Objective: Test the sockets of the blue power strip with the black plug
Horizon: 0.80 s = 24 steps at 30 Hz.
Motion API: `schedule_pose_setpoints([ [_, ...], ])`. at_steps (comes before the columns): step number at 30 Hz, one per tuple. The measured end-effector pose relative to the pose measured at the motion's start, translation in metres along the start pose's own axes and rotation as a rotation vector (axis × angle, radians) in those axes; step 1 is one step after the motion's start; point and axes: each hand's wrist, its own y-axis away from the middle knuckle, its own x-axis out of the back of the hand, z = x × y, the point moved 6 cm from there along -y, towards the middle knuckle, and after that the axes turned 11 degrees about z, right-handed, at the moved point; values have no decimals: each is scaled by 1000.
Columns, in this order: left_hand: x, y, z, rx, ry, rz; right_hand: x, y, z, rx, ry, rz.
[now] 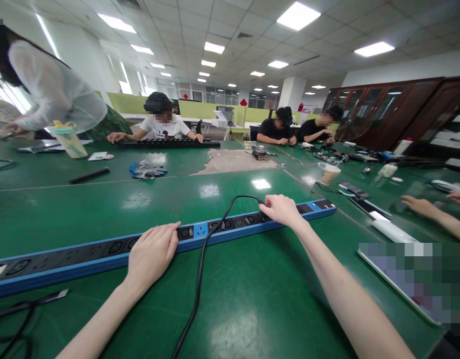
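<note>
A long blue power strip [230, 233] with a black face and several sockets lies across the green table. My left hand [152, 249] is closed over its middle, fingers wrapped over the far edge beside a blue socket [200, 230]. Further right, my right hand [280, 208] pinches the end of a black power cord [202, 267] at the strip's face. The plug itself is mostly hidden by my fingers, so how deep it sits cannot be seen. From there the cord arches left over the strip and runs down toward me.
Another black cord [13, 319] lies at the lower left. Right of the strip are a tablet-like panel [398, 284] and a co-worker's blurred hands [424, 205]. Beyond lie gloves [147, 169], a black bar [90, 175] and a tumbler [71, 142]. Several people work around the table.
</note>
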Motion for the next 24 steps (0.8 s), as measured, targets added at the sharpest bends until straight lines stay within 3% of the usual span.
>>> schedule_pose_setpoints([
  [11, 3, -1, 0, 5, -8, 23, -7, -1, -15, -51, 50, 52],
  [24, 5, -2, 2, -3, 0, 42, -11, -1, -3, -30, 29, 52],
])
